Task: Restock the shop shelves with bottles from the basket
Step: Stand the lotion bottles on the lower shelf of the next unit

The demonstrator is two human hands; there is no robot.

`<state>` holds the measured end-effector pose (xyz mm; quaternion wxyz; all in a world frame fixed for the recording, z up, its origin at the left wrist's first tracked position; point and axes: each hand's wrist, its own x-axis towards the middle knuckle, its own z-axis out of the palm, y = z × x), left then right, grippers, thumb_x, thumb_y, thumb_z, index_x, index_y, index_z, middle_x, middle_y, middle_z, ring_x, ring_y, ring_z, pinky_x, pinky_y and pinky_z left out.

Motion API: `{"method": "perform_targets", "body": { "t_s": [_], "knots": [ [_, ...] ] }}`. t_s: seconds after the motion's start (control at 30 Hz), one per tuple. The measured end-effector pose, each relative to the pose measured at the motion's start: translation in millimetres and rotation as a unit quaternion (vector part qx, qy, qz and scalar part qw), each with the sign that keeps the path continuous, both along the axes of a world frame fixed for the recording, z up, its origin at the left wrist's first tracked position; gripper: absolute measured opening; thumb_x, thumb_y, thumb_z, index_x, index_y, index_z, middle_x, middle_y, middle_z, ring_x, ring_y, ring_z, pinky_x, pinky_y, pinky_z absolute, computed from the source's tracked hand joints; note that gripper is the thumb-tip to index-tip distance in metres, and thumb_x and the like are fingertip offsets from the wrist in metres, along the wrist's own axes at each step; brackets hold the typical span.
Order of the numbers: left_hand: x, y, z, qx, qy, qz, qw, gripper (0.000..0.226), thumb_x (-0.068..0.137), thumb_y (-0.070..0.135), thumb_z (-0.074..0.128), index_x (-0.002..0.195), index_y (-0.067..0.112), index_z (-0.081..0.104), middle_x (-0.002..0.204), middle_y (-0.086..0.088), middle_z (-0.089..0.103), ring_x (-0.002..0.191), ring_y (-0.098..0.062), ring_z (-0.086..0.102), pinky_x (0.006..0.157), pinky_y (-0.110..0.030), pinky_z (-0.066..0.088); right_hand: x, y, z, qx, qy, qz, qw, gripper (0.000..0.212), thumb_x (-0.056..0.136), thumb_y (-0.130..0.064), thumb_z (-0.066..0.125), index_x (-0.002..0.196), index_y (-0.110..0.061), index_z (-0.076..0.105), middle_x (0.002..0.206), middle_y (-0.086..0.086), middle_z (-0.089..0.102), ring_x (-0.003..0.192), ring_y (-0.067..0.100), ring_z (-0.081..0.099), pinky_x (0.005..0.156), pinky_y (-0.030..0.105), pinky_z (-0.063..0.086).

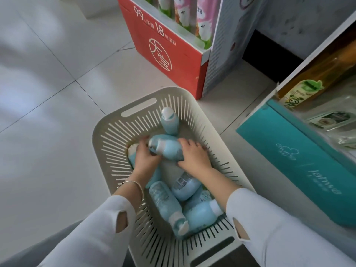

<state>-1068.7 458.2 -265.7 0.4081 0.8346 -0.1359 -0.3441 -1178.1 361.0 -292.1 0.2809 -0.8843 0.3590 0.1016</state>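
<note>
Viewpoint: looking down from head height onto a shop floor, both arms in white sleeves reaching forward.
Basket: a cream slatted plastic basket (100, 132) stands on the pale tiled floor (48, 74), just beside a white shop shelf (327, 49) on the right.
Held bottle: a pale blue plastic bottle with a white cap (169, 149) lies crosswise inside the basket, resting on top of the other bottles, in its far half.
Left hand: the left hand (144, 158) has its fingers curled round the cap end of that bottle; a thin silver bracelet (134, 184) sits on the wrist.
Right hand: the right hand (193, 158) has its fingers wrapped over the bottle's base end, gripping it.
Other bottles: one matching bottle (169, 120) leans against the far wall of the basket, cap up; several more (165, 201) lie piled at the near end.
Shelf contents: a long teal cardboard box (285, 157) and an amber bottle with a green label (306, 87).
Background: a red cardboard display box (163, 54) stands on the floor beyond the basket.
</note>
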Motion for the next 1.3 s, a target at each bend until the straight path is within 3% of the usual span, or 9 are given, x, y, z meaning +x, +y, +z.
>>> {"method": "perform_targets", "body": {
  "t_s": [0.07,0.17,0.33,0.43,0.57,0.73,0.93,1.2,1.3],
  "knots": [
    [-5.4,-9.5,9.6,-0.113,0.169,0.11,0.973,0.064,0.08,-0.004,0.062,0.136,0.009,0.034,0.117,-0.012,0.054,0.099,-0.023,0.056,0.078,-0.029,0.048,1.5,-0.3,7.0,0.148,-0.073,-0.131,0.977,0.07,0.074,-0.029,0.076,0.132,-0.018,0.039,0.128,0.006,0.054,0.116,0.027,0.053,0.091,0.037,0.044],
    [-14.1,-13.2,12.0,-0.147,0.301,0.064,0.94,0.055,0.078,0.008,0.066,0.128,0.011,0.044,0.112,-0.012,0.062,0.092,-0.025,0.062,0.067,-0.029,0.051,3.2,4.5,15.1,0.287,-0.111,-0.191,0.932,0.072,0.072,-0.023,0.08,0.133,-0.016,0.041,0.123,0.005,0.058,0.114,0.022,0.055,0.091,0.033,0.046],
    [-18.2,0.5,5.8,-0.14,0.231,0.059,0.961,0.038,0.086,0.009,0.063,0.119,0.02,0.047,0.103,-0.002,0.064,0.091,-0.019,0.065,0.07,-0.031,0.055,7.2,-6.0,17.6,0.34,-0.036,-0.084,0.936,0.056,0.081,-0.01,0.065,0.134,-0.013,0.047,0.127,0.007,0.058,0.117,0.023,0.056,0.097,0.033,0.046],
    [-18.0,1.4,-0.2,-0.129,0.171,0.054,0.975,0.033,0.084,0.008,0.065,0.111,0.018,0.051,0.097,0.002,0.063,0.089,-0.017,0.063,0.073,-0.027,0.052,23.4,-23.4,25.8,0.27,-0.095,-0.172,0.943,0.055,0.086,-0.002,0.053,0.14,-0.012,0.043,0.137,0.008,0.052,0.128,0.023,0.048,0.102,0.027,0.036],
    [-20.2,-6.7,0.2,-0.121,0.107,0.041,0.986,0.03,0.083,0.007,0.067,0.105,0.02,0.051,0.092,0.004,0.061,0.084,-0.012,0.06,0.076,-0.027,0.051,62.9,-38.9,24.1,0.181,-0.144,-0.178,0.956,0.073,0.083,-0.011,0.065,0.146,-0.013,0.029,0.144,0.013,0.041,0.132,0.028,0.041,0.108,0.035,0.034],
    [-21.5,-6.2,0.3,-0.12,0.102,0.053,0.986,0.032,0.082,0.005,0.066,0.106,0.021,0.052,0.098,0.0,0.062,0.088,-0.014,0.06,0.074,-0.022,0.049,91.1,-45.8,19.3,0.134,-0.143,-0.171,0.966,0.047,0.082,-0.015,0.069,0.125,-0.012,0.05,0.12,0.012,0.061,0.109,0.03,0.057,0.088,0.033,0.045],
    [-20.2,1.2,13.6,-0.108,0.1,0.044,0.988,0.035,0.079,0.002,0.068,0.104,0.022,0.054,0.108,-0.008,0.064,0.103,-0.024,0.06,0.092,-0.04,0.049,63.2,-36.8,44.9,0.09,-0.166,-0.167,0.968,0.045,0.082,-0.016,0.071,0.123,-0.01,0.053,0.115,0.014,0.064,0.105,0.031,0.059,0.084,0.033,0.045],
    [-38.6,13.9,97.6,-0.157,0.047,0.02,0.986,0.036,0.077,-0.002,0.069,0.111,0.007,0.057,0.099,-0.01,0.066,0.09,-0.022,0.064,0.066,-0.018,0.053,14.9,-2.2,136.7,0.08,-0.199,-0.125,0.969,0.046,0.082,-0.016,0.071,0.124,-0.013,0.053,0.114,0.014,0.064,0.104,0.03,0.06,0.086,0.035,0.048],
    [-49.9,20.2,144.1,-0.159,-0.005,-0.004,0.987,0.039,0.075,0.003,0.073,0.111,0.009,0.059,0.097,-0.007,0.066,0.09,-0.023,0.063,0.075,-0.026,0.052,-8.2,7.6,183.3,0.074,-0.212,-0.14,0.964,0.046,0.081,-0.018,0.071,0.122,-0.008,0.052,0.118,0.015,0.062,0.109,0.031,0.057,0.089,0.036,0.046]
  ]
}}
